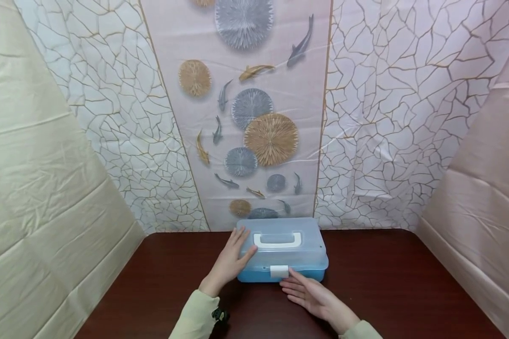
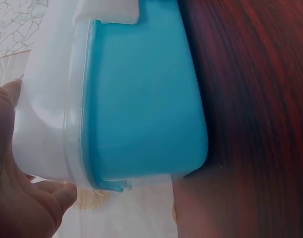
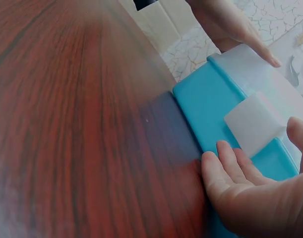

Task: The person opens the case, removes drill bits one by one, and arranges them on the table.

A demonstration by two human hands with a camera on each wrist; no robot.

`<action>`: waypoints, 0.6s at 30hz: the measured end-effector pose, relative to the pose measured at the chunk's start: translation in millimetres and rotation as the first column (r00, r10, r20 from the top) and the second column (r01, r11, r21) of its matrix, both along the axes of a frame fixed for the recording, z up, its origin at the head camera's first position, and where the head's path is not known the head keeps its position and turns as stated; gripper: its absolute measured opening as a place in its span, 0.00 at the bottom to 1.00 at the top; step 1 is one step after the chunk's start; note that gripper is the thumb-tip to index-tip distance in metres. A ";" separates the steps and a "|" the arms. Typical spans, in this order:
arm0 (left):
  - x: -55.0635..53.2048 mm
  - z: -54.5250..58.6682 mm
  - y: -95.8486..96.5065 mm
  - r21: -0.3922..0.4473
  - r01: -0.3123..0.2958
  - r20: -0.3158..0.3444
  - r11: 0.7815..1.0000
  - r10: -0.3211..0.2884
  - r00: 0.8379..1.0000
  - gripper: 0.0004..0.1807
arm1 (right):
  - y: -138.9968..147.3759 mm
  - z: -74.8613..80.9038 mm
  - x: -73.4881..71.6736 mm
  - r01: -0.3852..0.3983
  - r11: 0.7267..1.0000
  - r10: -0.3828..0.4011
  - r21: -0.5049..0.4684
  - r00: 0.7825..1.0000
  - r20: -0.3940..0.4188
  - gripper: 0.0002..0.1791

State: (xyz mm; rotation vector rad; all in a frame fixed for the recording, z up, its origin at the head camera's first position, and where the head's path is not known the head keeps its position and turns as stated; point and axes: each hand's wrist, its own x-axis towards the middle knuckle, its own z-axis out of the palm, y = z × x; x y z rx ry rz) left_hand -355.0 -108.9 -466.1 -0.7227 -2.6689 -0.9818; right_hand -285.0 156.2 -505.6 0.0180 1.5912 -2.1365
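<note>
The storage box [image 1: 297, 260] sits on the bench [image 1: 377, 287], between and ahead of the 2 hands. It consists of a blue base [image 1: 252, 276] and a translucent lid [image 1: 311, 242], and the lid is down on the base.

Left hand [image 1: 228, 262]: fingers extended and spread, resting against the left end of the lid; nothing is gripped. The thumb points inward over the lid, its tip just beside the white carry handle [image 1: 277, 245]. The handle lies folded flat, to the right of this hand.

Right hand [image 1: 313, 297]: palm turned inward, fingers extended, not curled round anything. The fingertips are at the front wall of the base, just below the white latch [image 1: 279, 271]. The thumb is raised beside the right edge of the latch; whether it touches cannot be told.

Both forearms have pale green sleeves [image 1: 197, 313]; a dark wristband [image 1: 220, 315] is at the left wrist. Beyond both hands hangs a patterned fabric backdrop [image 1: 254, 183], printed with fish and round motifs
</note>
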 end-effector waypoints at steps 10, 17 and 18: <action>4.9 5.8 1.2 -0.064 0.005 -0.028 0.998 -0.007 1.000 0.40 | 0.7 -1.2 1.8 0.021 1.000 -0.022 0.013 0.999 0.030 0.51; 23.0 7.9 -4.6 -0.068 0.006 -0.037 0.998 -0.008 0.999 0.40 | -1.9 0.3 17.9 -0.015 1.000 0.015 -0.002 0.999 0.053 0.51; 25.9 7.5 -5.9 -0.069 0.005 -0.038 0.998 -0.007 0.999 0.40 | -2.4 0.2 20.9 -0.023 1.000 0.023 -0.002 0.998 0.057 0.51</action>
